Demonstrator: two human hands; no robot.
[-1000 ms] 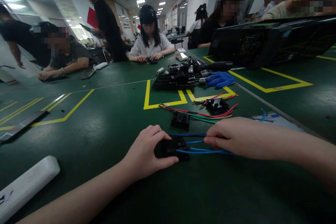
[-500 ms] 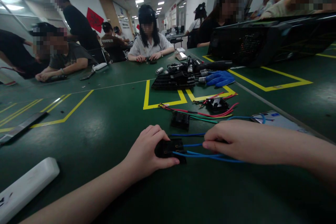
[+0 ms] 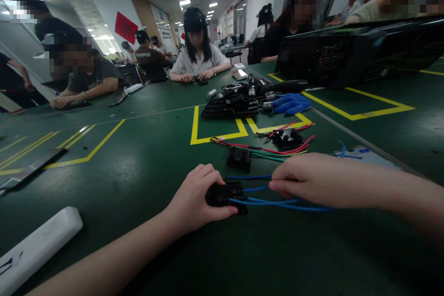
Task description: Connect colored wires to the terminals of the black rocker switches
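Observation:
My left hand [image 3: 201,196] is closed round a black plastic connector block [image 3: 231,190] on the green table, thumb along its near side. Several blue wires run rightward from the block. My right hand [image 3: 294,175] pinches one blue wire [image 3: 255,189] a short way from the block. Two lighter blue wires [image 3: 284,204] pass below that hand, and a darker one lies just beyond. Farther back sits a second black connector block [image 3: 239,158], with green wires [image 3: 267,155] beside it. My right hand hides part of the wires.
Red wires and another black block [image 3: 287,138] lie beyond. Behind them are a heap of black cables [image 3: 239,101], a blue glove [image 3: 291,103] and a large black case [image 3: 322,60]. A white bar-shaped object [image 3: 45,245] lies front left. A person [image 3: 199,58] sits opposite.
My right hand has shifted slightly up with the blue wire in its pinch. My left hand stays on the block. In the background, a standing person has moved left.

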